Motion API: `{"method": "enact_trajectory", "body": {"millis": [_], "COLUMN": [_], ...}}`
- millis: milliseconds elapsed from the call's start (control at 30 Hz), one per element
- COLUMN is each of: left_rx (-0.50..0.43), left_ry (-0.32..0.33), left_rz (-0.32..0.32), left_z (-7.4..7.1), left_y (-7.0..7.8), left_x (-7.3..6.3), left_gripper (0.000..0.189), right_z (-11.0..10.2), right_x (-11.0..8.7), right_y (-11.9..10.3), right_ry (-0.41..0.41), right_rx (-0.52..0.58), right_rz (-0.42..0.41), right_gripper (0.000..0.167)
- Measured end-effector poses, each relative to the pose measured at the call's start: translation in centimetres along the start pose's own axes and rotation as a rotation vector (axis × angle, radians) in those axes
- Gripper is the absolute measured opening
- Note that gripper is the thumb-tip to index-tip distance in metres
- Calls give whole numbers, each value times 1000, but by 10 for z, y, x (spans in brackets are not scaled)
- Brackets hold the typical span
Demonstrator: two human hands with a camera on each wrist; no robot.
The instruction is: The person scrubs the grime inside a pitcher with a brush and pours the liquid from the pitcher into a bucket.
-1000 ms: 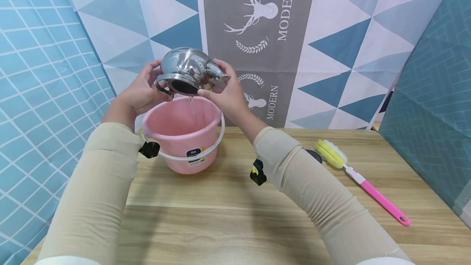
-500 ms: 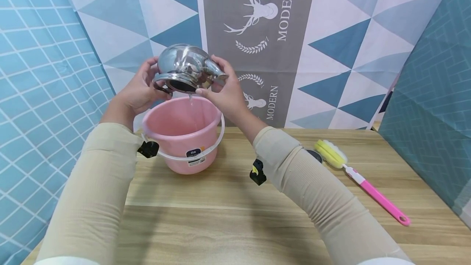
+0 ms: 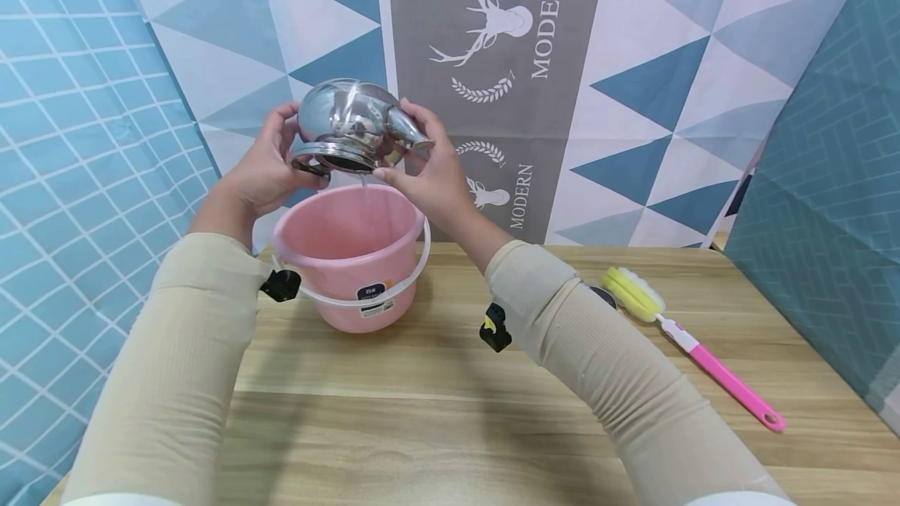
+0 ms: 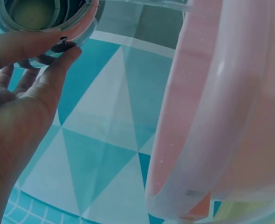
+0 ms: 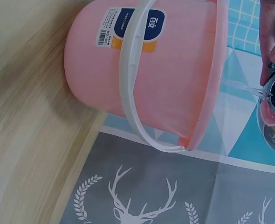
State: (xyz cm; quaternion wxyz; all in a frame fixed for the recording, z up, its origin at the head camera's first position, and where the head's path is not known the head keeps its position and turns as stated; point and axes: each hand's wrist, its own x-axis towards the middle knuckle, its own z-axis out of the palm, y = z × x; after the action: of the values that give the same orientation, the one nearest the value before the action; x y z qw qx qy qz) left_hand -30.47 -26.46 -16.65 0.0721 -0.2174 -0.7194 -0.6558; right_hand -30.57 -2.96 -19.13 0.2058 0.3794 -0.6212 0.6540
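Observation:
A shiny metal teapot is tipped mouth-down over the pink bucket in the head view. My left hand grips it at its handle side, thumb and fingers about the dark handle. On the spout side my right hand holds the body, its thumb near the opening's rim and its fingers behind the spout. A thin stream of water runs from the mouth down into the bucket. The left wrist view shows my left hand pinching near the rim. Most of my right hand lies outside the right wrist view.
The bucket's white handle hangs down its front. To the right lies a sponge brush with a pink handle. Beside it is a dark round thing, partly hidden by my right sleeve. Patterned cloth stands behind the wooden table.
Both hands have lifted the teapot slightly and tipped it further, so less of its opening shows. Water keeps running out. The bucket and brush stay where they were.

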Motion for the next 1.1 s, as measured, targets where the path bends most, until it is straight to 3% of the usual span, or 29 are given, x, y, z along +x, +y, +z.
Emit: {"method": "enact_trajectory", "body": {"millis": [200,533,1100], "left_rx": [90,319,445], "left_ry": [19,82,180], "left_rz": [8,24,122], "left_z": [1,8,15], "left_y": [0,2,2], "left_x": [0,-3,-5], "left_gripper": [101,103,103], "right_z": [-2,-9,-12], "right_x": [-2,-4,-2], "right_y": [-1,1,1], "right_ry": [-20,-49,-79], "right_rx": [-72,-267,-295], "right_rz": [-56,-227,-409], "right_gripper": [84,84,81]}}
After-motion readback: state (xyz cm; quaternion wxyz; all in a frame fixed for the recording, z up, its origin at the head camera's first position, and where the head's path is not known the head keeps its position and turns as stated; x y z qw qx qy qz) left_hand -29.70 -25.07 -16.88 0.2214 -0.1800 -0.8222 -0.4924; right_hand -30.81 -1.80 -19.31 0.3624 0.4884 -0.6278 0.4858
